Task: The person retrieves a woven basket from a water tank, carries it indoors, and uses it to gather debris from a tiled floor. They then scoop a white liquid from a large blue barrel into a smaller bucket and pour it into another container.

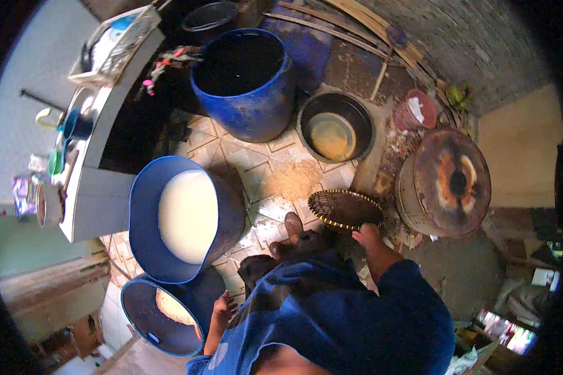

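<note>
**Basket held at rim, floor level**

Blue barrel (187, 219) of white liquid tilted, mouth upward-left; risk of spillage judged real if knocked. Woven basket (346, 208) lying on tiled floor (266, 156) beside rusty drum (447, 181), long axis left to right, open face up. Right hand (367, 235) closed on near rim of basket. Left hand (222, 310) fingers spread, resting by smaller blue tub (162, 315).
</note>
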Demonstrator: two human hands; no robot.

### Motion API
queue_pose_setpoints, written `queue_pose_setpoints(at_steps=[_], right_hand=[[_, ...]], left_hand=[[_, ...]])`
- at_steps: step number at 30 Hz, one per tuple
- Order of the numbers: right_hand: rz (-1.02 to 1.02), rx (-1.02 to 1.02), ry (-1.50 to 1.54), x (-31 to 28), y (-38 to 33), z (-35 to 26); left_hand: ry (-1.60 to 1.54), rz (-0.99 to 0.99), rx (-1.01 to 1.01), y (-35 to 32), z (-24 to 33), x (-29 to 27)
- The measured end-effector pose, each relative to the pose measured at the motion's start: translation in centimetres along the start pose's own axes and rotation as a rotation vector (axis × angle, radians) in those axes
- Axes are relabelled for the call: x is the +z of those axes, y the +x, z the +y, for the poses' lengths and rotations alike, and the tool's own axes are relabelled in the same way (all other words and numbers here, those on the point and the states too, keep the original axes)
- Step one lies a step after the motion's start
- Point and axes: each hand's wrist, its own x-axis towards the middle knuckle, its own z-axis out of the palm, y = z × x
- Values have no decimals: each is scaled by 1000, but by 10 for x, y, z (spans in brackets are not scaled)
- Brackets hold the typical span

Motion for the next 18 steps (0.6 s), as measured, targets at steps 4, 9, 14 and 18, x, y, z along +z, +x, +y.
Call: queue_pose_setpoints(at_steps=[4, 9, 14, 18], right_hand=[[39, 256, -178, -31, -52, -45], [247, 405, 260, -36, -81, -83], [240, 630, -109, -15, -98, -94], [365, 694, -21, 2, -83, -83]], left_hand=[[134, 19, 69, 43, 38, -8], [249, -42, 31, 105, 115, 6], [709, -198, 412, 164, 176, 20], [1260, -185, 1000, 197, 205, 26]])
